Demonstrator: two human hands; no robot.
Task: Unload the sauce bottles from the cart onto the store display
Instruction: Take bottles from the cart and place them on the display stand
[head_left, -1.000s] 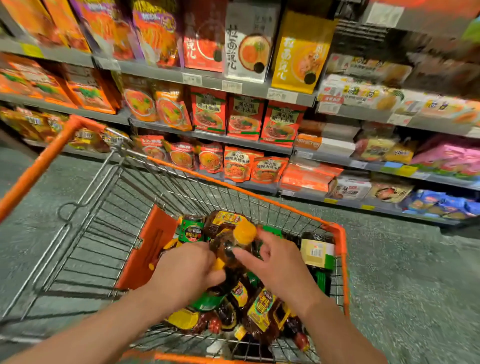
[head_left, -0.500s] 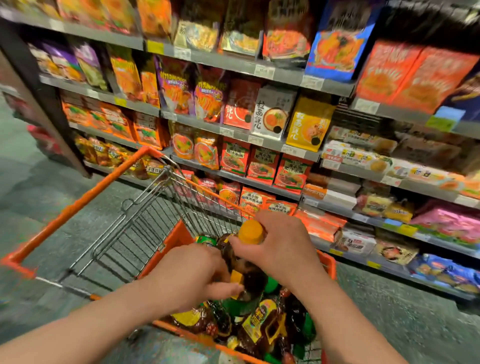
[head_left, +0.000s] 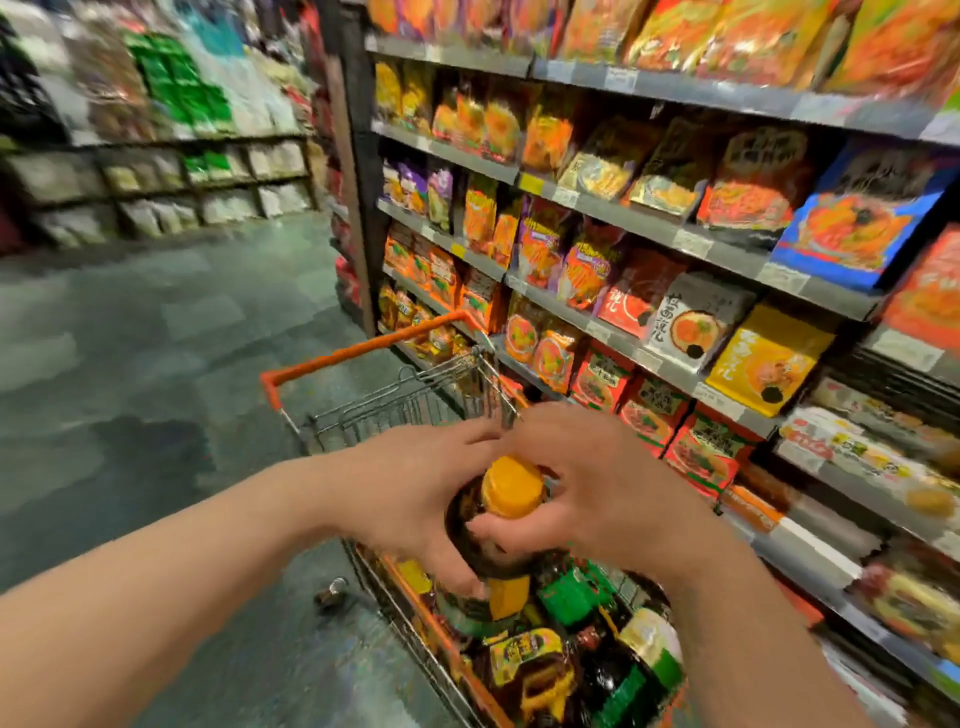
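Observation:
A dark sauce bottle (head_left: 483, 545) with a yellow-orange cap is raised above the orange-rimmed wire cart (head_left: 363, 345). My left hand (head_left: 410, 493) grips the bottle's body from the left. My right hand (head_left: 582, 488) wraps round its neck just under the cap from the right. Below them, several more sauce bottles (head_left: 530, 670) with yellow and green labels lie piled in the cart's near end.
Shelves (head_left: 691, 244) packed with noodle packets run along the right side, close to the cart. The grey aisle floor (head_left: 135, 374) stretches to the left. More shelving (head_left: 156, 171) stands across the far end of the aisle. The frame is motion-blurred.
Both hands have lifted the yellow-capped bottle up out of the pile in the cart. The view has swung left, showing the aisle and the far shelving.

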